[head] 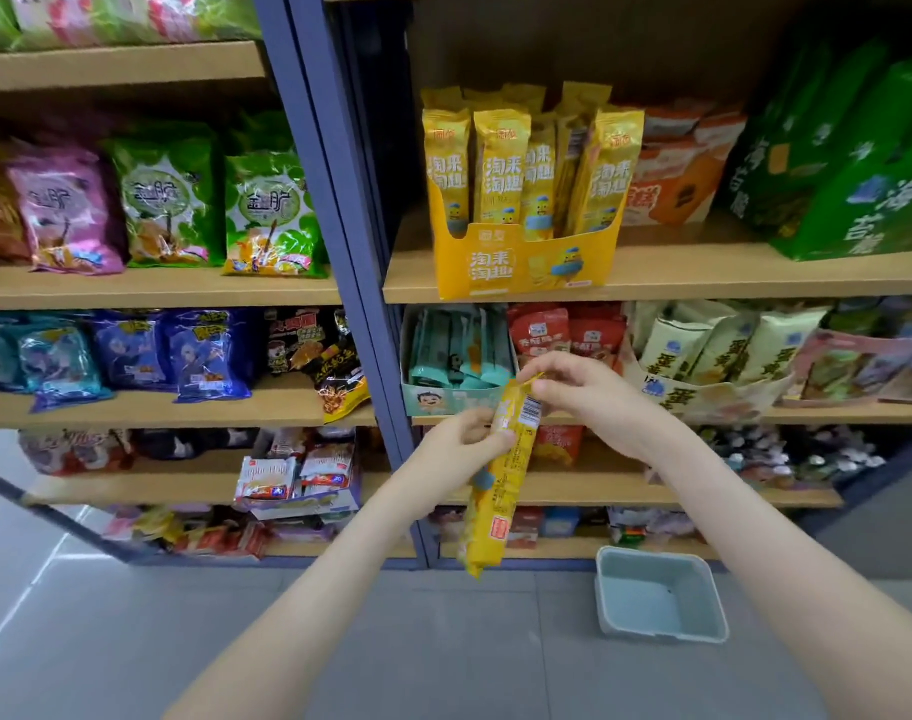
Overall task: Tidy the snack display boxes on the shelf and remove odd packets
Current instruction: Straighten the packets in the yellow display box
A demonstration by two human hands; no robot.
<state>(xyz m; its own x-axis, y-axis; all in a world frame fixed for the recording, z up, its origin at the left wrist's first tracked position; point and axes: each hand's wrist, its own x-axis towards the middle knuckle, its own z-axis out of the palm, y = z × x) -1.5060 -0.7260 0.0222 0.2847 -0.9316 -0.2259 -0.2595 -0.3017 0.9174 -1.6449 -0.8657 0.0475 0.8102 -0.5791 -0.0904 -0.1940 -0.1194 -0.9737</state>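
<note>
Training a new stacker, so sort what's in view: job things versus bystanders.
Job: yellow packet gripped by left hand and right hand; yellow display box; teal display box; grey tub, likely for odd packets.
Bystanders: green bags; blue bags.

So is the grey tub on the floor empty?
Empty: the tub shows a bare bottom, no packets, only a tiny dark speck.

Bare forearms (334,569), bare left hand (459,445), right hand (591,394)

The packet (501,478) I hold hangs below the display box (526,265) at the front edge of the shelf (713,277); a tub (660,597) sits on the floor (433,646) to the right.
</note>
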